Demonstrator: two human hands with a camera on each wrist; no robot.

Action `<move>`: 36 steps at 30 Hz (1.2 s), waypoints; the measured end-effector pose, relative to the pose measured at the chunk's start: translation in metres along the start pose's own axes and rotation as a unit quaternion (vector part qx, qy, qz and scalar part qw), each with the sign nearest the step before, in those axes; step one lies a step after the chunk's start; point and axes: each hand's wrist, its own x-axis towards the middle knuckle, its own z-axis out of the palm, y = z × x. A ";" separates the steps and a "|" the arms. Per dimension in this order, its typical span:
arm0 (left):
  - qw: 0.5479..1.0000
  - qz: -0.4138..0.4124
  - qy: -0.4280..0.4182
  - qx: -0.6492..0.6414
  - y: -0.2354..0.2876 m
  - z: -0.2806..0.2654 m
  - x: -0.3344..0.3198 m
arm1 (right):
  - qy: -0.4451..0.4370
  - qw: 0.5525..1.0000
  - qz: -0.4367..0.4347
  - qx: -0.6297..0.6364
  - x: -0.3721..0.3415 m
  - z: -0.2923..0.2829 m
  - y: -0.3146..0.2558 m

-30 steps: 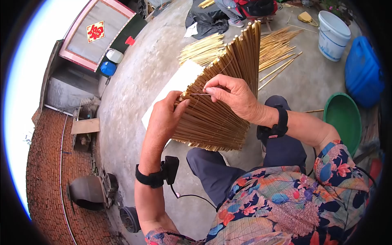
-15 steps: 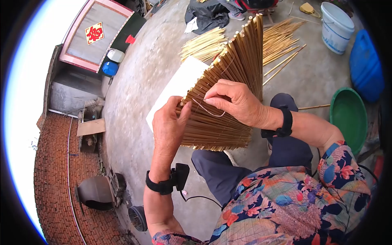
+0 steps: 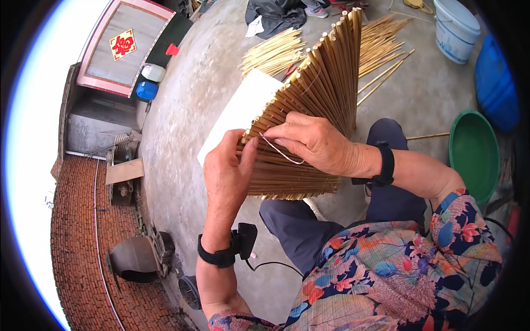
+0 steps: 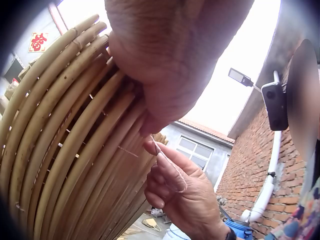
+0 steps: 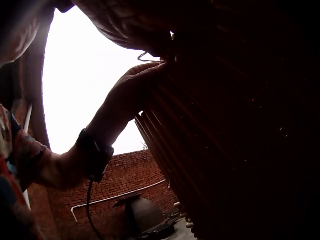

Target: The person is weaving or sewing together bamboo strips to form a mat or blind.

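Observation:
A fan-shaped bundle of thin brown stalks (image 3: pixel 331 83), strung together in rows, stands between the person's knees. The left hand (image 3: pixel 226 168) grips its near left corner, thumb on the near side. Close beside that thumb, the right hand (image 3: pixel 317 142) pinches a pale string (image 3: pixel 280 153) between thumb and forefinger; a loop of it hangs below the fingers. In the left wrist view the string (image 4: pixel 170 162) runs from the left thumb's tip down across the right hand (image 4: pixel 187 197). The right wrist view is dark, with the left hand (image 5: pixel 122 97) at the stalks' edge.
A white board (image 3: pixel 243 105) lies behind the bundle. Loose stalks (image 3: pixel 273 52) are spread on the concrete floor (image 3: pixel 182 110). To the right are a green basin (image 3: pixel 473 157), a white bucket (image 3: pixel 457 30) and a blue container (image 3: pixel 497 83). A clay jar (image 3: pixel 132 258) stands at left.
The right hand has moved left and a little down, close to the left thumb. The string, stretched straight between the hands before, now hangs in a loop. The left hand keeps its grip.

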 end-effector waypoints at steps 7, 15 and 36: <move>1.000 0.018 0.014 0.018 0.000 -0.001 -0.001 | -0.001 0.999 0.028 0.024 -0.002 0.002 -0.004; 0.999 0.027 0.028 0.030 0.001 0.000 -0.002 | -0.019 0.999 0.029 0.014 0.000 0.001 -0.003; 1.000 0.002 0.023 0.020 0.006 0.002 -0.004 | -0.057 0.998 0.031 0.021 0.003 -0.010 -0.005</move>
